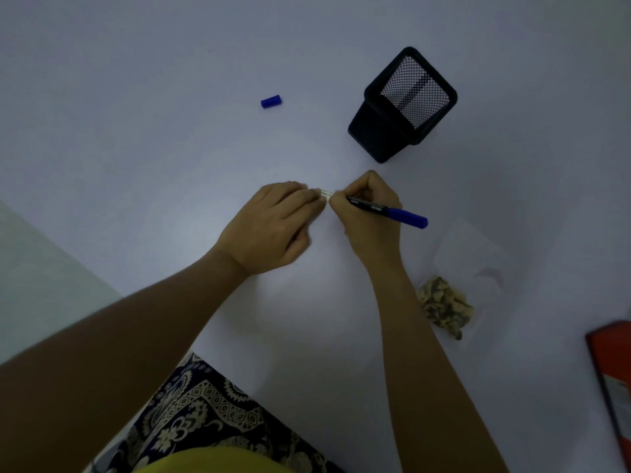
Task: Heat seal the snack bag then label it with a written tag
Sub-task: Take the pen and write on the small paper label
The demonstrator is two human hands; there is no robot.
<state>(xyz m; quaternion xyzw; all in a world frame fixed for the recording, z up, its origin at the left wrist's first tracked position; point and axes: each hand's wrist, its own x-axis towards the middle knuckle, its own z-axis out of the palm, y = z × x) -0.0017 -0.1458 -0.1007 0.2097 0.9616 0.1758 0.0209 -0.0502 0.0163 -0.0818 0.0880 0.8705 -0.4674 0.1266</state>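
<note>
A small white tag (327,193) lies on the white table (170,148) between my two hands. My left hand (269,227) presses its fingertips on the tag's left end. My right hand (370,213) grips a black marker with a blue end (389,212), tip down at the tag. The marker's blue cap (271,101) lies apart at the far left-centre. A clear snack bag (454,295) with pale and dark pieces in it rests to the right of my right forearm.
A black mesh pen holder (403,104) stands just beyond my right hand. A red flat device or box (613,380) sits at the right edge. The table's near-left edge runs diagonally, with pale floor and patterned cloth below it.
</note>
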